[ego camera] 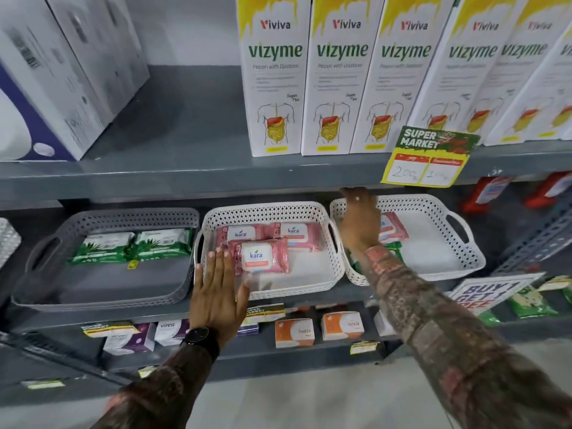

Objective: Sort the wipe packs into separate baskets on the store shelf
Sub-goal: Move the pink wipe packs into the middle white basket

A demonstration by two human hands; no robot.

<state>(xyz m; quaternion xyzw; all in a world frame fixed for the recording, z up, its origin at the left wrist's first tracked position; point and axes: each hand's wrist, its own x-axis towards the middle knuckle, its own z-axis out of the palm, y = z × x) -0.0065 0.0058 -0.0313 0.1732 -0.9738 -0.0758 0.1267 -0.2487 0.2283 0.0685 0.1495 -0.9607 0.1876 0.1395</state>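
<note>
Three perforated baskets stand side by side on the middle shelf. The grey basket [93, 300] on the left holds two green wipe packs [102, 246] [164, 243]. The white middle basket [294, 287] holds three pink Kara packs, one in front [263, 257] and two behind [238, 233] [297, 235]. My left hand [216, 289] lies flat and empty over its front left rim, fingers apart, beside the front pack. My right hand [360, 221] reaches into the white right basket [464, 261] and covers the left end of a pink pack [396, 232]. A green pack [394, 247] shows beside my wrist, mostly hidden.
Tall Vizyme boxes [275, 88] line the shelf above, and a yellow price card [430, 162] hangs from its edge just over my right hand. Small orange boxes [294, 332] sit on the shelf below. A "Buy 1 Get 1" sign [489, 292] sticks out at the right.
</note>
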